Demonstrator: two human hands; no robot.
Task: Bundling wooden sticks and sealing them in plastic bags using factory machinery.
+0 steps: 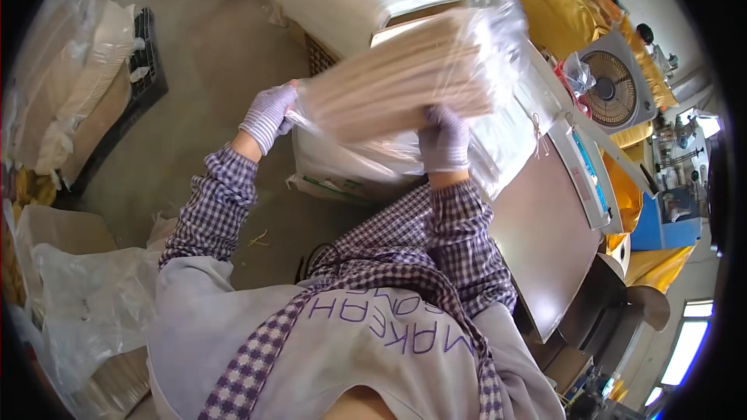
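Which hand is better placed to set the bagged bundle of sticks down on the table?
Right, probably. The right hand grips the clear bag of sticks near its middle, on the side nearest the brown table. The left hand only pinches the bag's far end.

Workshop with grey concrete floor (210,47)

A brown-topped bench (545,241) is seen at right, a box fan (615,89) behind it. White sacks (78,78) are stacked on a dark pallet (148,70) at left. Daylight is admitted through windows (685,350).
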